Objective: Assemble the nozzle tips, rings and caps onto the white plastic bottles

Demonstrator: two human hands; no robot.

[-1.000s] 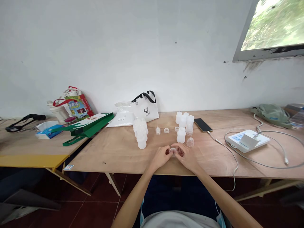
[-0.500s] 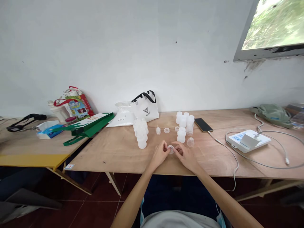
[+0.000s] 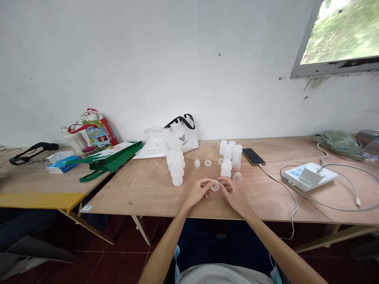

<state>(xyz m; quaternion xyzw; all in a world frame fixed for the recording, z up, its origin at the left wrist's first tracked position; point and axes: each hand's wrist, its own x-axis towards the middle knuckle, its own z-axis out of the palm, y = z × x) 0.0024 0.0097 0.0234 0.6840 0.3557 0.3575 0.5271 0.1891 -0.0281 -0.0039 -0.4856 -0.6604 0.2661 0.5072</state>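
A small translucent ring-shaped piece (image 3: pixel 216 185) is held between my two hands just above the front part of the table. My left hand (image 3: pixel 200 192) pinches its left side with thumb and fingers. On the other side, my right hand (image 3: pixel 231 193) grips it with thumb and forefinger. Beyond the hands stand a pointed clear nipple-like part (image 3: pixel 197 163) and a loose clear ring (image 3: pixel 208 163). A clear dome cap (image 3: pixel 237 178) sits close to the right hand, beside a group of frosted white bottles (image 3: pixel 226 168). More frosted rounded pieces (image 3: pixel 177 178) are lined up to the left.
A phone (image 3: pixel 254 156) lies at the right with a cable running off the front edge. Farther right are a white power strip (image 3: pixel 310 176) and a green cap (image 3: pixel 340 144). White bags (image 3: pixel 182 136) lean on the wall; a green bag (image 3: pixel 114 156) bridges the left tables.
The ring-shaped piece has turned to show more of its round face and shifted slightly right. My left fingers have moved from a tight curl to a longer pinch.
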